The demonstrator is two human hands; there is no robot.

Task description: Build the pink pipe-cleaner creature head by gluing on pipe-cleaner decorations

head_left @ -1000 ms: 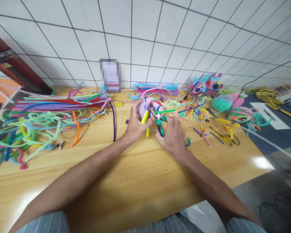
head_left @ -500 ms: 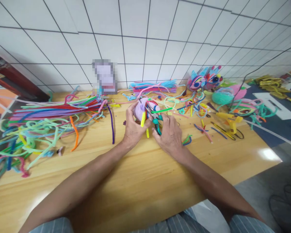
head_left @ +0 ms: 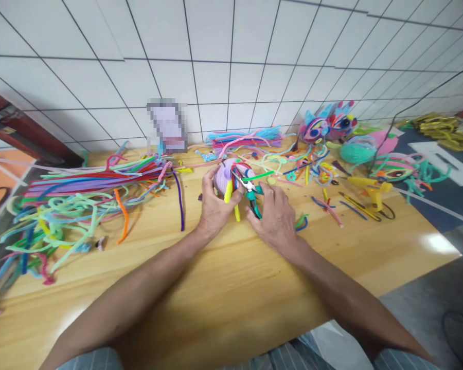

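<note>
A round lilac pipe-cleaner piece (head_left: 221, 180) with red, blue and yellow parts is held in my left hand (head_left: 215, 208), thumb in front and fingers round its left side. My right hand (head_left: 274, 218) grips pliers (head_left: 252, 199) with teal and black handles. The metal jaws lie against the front right of the lilac piece. A green pipe cleaner (head_left: 263, 176) sticks out to the right above the pliers. Two yellow pieces (head_left: 228, 190) hang down near my left thumb.
Bundled and loose pipe cleaners (head_left: 88, 180) cover the table's left side. Another bundle (head_left: 247, 137) lies by the tiled wall. Finished colourful figures (head_left: 315, 128) stand at the back right. A yellow glue gun (head_left: 374, 194) and yellow-handled tool (head_left: 360, 207) lie on the right.
The camera view has shifted slightly. The pliers' handles look a little wider apart, and my right hand sits slightly farther right and lower.
</note>
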